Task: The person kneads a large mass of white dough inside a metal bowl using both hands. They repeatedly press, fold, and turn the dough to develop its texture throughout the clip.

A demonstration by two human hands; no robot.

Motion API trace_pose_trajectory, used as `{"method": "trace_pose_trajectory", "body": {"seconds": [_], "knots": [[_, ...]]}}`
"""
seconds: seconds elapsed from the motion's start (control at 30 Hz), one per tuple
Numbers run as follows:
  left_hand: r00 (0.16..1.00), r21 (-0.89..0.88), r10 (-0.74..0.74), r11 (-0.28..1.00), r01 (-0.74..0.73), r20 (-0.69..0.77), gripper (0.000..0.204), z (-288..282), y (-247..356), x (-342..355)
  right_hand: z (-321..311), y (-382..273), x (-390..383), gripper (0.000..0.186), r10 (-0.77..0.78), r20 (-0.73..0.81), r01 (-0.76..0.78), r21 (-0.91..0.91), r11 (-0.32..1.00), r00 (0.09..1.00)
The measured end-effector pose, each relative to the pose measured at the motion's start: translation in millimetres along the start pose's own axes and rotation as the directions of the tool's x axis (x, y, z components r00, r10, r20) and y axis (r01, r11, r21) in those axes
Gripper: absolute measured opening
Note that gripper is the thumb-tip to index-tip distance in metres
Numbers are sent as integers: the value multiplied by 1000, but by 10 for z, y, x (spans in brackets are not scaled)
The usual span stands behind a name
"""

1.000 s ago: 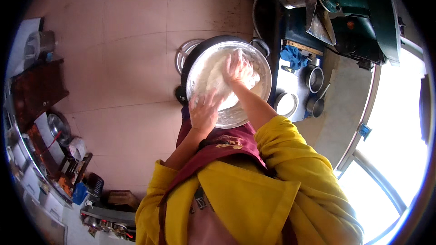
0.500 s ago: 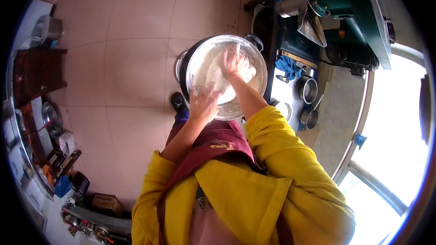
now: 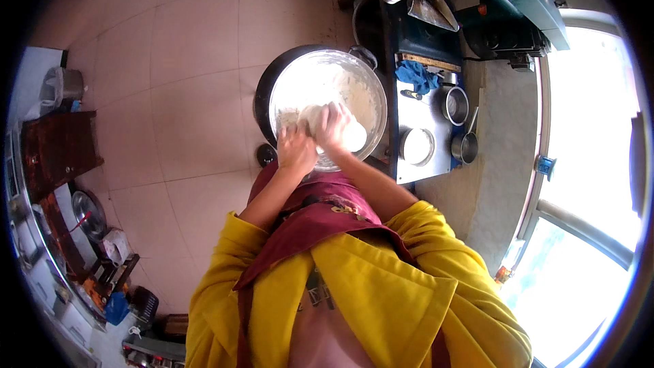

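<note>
A pale lump of dough lies in the near part of a wide metal basin, whose inner wall is dusted with white flour. My right hand presses down on top of the dough with bent fingers, slightly blurred. Close beside it, my left hand grips the dough's left side, knuckles up. The dough under both palms is hidden. Strong light washes out part of the basin's inside.
Right of the basin, a worktop carries a blue cloth, a round flour-white container, a metal bowl and a saucepan. A green machine stands beyond. Dark wooden furniture lines the left; tiled floor lies between.
My right hand has drawn back toward me from the basin's far part, its fingers now more bent. Both hands are closer together, and the dough looks gathered nearer to me. The view has shifted.
</note>
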State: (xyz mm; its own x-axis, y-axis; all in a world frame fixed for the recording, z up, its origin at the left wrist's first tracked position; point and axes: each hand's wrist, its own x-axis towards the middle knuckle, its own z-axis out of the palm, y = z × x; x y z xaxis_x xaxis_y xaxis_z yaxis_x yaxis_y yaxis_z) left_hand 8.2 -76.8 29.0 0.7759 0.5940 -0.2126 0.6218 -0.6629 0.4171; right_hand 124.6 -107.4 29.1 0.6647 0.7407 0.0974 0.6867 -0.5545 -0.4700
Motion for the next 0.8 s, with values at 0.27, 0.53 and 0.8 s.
{"method": "trace_pose_trajectory", "body": {"seconds": [0.27,0.53,0.8], "knots": [[994,-95,81,992,-88,-71,14,7,-124,-38,344,24,116,23,98,-84,-114,-216,970,992],[983,-109,51,991,-71,-177,34,81,-146,48,373,-42,747,30,72,49,-59,-233,971,996],[969,-108,48,991,-76,-244,38,6,-81,51,576,170,1071,23,-210,-60,189,-249,950,976]]}}
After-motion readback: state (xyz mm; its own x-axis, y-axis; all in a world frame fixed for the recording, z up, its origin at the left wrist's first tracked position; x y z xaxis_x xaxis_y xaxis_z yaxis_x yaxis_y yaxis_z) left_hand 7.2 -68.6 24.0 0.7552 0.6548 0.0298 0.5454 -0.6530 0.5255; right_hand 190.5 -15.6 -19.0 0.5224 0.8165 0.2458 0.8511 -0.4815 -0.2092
